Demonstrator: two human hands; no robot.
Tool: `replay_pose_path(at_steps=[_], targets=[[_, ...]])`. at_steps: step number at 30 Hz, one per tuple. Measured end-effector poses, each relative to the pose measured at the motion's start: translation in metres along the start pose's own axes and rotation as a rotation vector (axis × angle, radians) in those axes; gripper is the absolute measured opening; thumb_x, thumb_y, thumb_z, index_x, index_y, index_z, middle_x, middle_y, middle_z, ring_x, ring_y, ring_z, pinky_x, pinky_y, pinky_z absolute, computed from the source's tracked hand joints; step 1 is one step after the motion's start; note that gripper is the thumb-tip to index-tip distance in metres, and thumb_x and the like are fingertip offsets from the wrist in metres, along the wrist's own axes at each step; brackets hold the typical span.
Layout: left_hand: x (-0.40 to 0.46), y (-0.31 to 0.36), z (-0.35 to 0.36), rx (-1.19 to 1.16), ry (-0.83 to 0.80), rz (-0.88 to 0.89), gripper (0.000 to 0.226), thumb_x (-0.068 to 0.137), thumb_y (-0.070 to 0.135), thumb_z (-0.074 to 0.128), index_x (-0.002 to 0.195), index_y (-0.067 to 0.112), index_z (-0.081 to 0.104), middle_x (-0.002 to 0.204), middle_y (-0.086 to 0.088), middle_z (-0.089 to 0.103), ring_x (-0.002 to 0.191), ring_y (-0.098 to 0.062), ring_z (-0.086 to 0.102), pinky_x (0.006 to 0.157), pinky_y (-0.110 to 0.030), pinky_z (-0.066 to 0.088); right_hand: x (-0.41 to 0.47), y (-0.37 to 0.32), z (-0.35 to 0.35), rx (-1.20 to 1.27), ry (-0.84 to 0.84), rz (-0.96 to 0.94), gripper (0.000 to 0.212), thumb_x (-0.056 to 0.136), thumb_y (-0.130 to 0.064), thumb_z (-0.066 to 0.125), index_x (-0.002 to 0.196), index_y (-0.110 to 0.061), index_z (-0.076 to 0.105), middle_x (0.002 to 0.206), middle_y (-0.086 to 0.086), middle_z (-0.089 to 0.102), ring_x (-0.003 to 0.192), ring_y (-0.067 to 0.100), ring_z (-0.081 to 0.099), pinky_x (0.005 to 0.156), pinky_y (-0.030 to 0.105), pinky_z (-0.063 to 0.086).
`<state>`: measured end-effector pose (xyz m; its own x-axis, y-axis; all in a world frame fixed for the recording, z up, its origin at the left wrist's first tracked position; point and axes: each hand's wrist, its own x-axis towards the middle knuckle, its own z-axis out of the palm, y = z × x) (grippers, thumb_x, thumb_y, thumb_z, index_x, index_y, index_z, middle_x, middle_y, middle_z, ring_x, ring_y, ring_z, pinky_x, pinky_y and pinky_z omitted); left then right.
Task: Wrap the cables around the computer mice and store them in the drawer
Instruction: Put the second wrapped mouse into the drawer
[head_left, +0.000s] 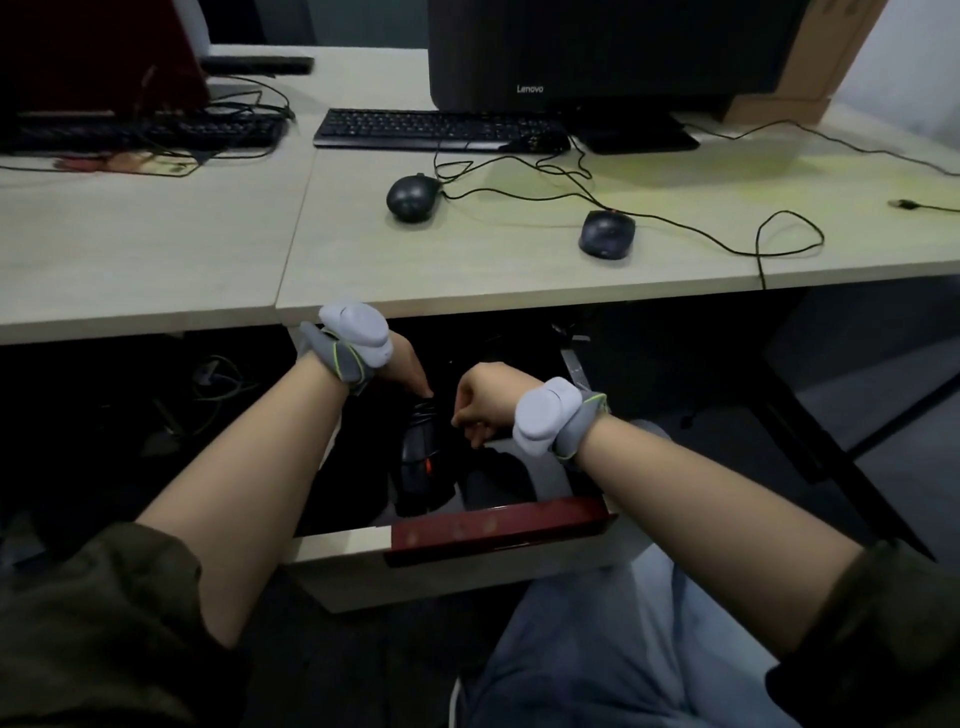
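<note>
The wrapped mouse you were stowing lay in the open drawer under the desk's near edge; I judged it light and hard-shelled, its springy cable likely to uncoil, so best gripped around the body over the coils. Your left hand reached down with fingertips touching its far end, and your right hand hovered just right of it, fingers loosely curled, though whether they pinched anything I could not tell. Two more mice, and, waited unwrapped on the desk, cables sprawling.
</note>
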<state>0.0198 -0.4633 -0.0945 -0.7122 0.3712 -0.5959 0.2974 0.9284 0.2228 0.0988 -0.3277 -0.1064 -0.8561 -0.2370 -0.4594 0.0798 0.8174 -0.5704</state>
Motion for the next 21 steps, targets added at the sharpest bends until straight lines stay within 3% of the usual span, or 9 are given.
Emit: replay_pose_path(at_steps=[3, 5, 7, 9, 13, 15, 17, 19, 21], targets=[[0.003, -0.002, -0.001, -0.009, 0.007, -0.024, 0.034, 0.087, 0.02, 0.062, 0.117, 0.004, 0.063, 0.1, -0.007, 0.066, 0.082, -0.012, 0.058, 0.063, -0.022, 0.046, 0.0, -0.007, 0.004, 0.038, -0.042, -0.001, 0.012, 0.09, -0.008, 0.056, 0.086, 0.002, 0.062, 0.098, 0.026, 0.07, 0.089, 0.036, 0.069, 0.081, 0.037, 0.054], [0.005, -0.003, 0.002, -0.051, 0.045, -0.071, 0.025, 0.084, 0.015, 0.063, 0.105, 0.002, 0.066, 0.076, -0.002, 0.062, 0.065, -0.012, 0.056, 0.055, -0.02, 0.044, 0.0, -0.011, 0.009, 0.077, -0.082, -0.006, 0.013, 0.089, -0.008, 0.057, 0.087, 0.003, 0.063, 0.1, 0.027, 0.069, 0.091, 0.036, 0.068, 0.085, 0.04, 0.053], [0.007, -0.003, 0.001, -0.068, 0.044, -0.083, 0.006, 0.085, 0.014, 0.062, 0.086, 0.009, 0.065, 0.067, 0.002, 0.058, 0.057, -0.008, 0.055, 0.052, -0.019, 0.044, 0.0, -0.013, 0.012, 0.093, -0.121, -0.024, 0.018, 0.088, -0.009, 0.058, 0.092, 0.008, 0.066, 0.1, 0.027, 0.069, 0.086, 0.031, 0.067, 0.086, 0.039, 0.053], [0.004, 0.003, -0.006, -0.096, -0.026, -0.055, 0.011, 0.087, 0.015, 0.061, 0.076, 0.014, 0.062, 0.068, 0.003, 0.059, 0.053, -0.006, 0.056, 0.05, -0.017, 0.045, -0.002, -0.012, 0.009, 0.117, -0.145, -0.04, 0.022, 0.089, -0.008, 0.057, 0.098, 0.01, 0.065, 0.1, 0.028, 0.069, 0.087, 0.029, 0.066, 0.087, 0.038, 0.053], [-0.006, 0.02, -0.022, -0.184, -0.137, 0.003, 0.012, 0.089, 0.018, 0.059, 0.099, 0.013, 0.064, 0.093, -0.004, 0.064, 0.083, -0.014, 0.063, 0.06, -0.017, 0.049, -0.007, -0.011, -0.008, 0.153, -0.167, -0.045, 0.023, 0.089, -0.009, 0.057, 0.101, 0.01, 0.064, 0.103, 0.026, 0.068, 0.096, 0.034, 0.067, 0.09, 0.04, 0.053], [-0.009, 0.028, -0.03, -0.241, -0.12, 0.018, 0.006, 0.09, 0.017, 0.058, 0.09, 0.014, 0.062, 0.091, -0.005, 0.066, 0.072, -0.009, 0.066, 0.057, -0.015, 0.05, -0.008, -0.01, -0.018, 0.16, -0.169, -0.039, 0.026, 0.09, -0.008, 0.055, 0.104, 0.012, 0.063, 0.106, 0.027, 0.067, 0.086, 0.032, 0.067, 0.086, 0.037, 0.054], [-0.01, 0.038, -0.042, -0.305, -0.102, 0.04, 0.01, 0.09, 0.018, 0.057, 0.082, 0.016, 0.061, 0.075, 0.0, 0.069, 0.057, -0.002, 0.065, 0.055, -0.015, 0.051, -0.009, -0.008, -0.032, 0.16, -0.17, -0.019, 0.028, 0.091, -0.008, 0.054, 0.106, 0.014, 0.061, 0.107, 0.028, 0.066, 0.073, 0.022, 0.065, 0.078, 0.029, 0.054], [-0.014, 0.051, -0.055, -0.356, -0.116, 0.048, 0.011, 0.091, 0.02, 0.056, 0.082, 0.015, 0.062, 0.069, 0.002, 0.069, 0.059, -0.005, 0.066, 0.061, -0.017, 0.053, -0.012, -0.004, -0.051, 0.163, -0.167, -0.003, 0.027, 0.091, -0.009, 0.053, 0.106, 0.012, 0.061, 0.108, 0.027, 0.066, 0.067, 0.014, 0.065, 0.07, 0.022, 0.055], [-0.016, 0.068, -0.072, -0.366, -0.116, 0.052, 0.015, 0.092, 0.022, 0.054, 0.082, 0.014, 0.062, 0.07, 0.0, 0.069, 0.061, -0.007, 0.066, 0.062, -0.018, 0.053, -0.016, 0.002, -0.076, 0.163, -0.127, 0.009, 0.022, 0.091, -0.008, 0.054, 0.102, 0.009, 0.062, 0.109, 0.027, 0.066, 0.077, 0.022, 0.069, 0.067, 0.019, 0.054]])
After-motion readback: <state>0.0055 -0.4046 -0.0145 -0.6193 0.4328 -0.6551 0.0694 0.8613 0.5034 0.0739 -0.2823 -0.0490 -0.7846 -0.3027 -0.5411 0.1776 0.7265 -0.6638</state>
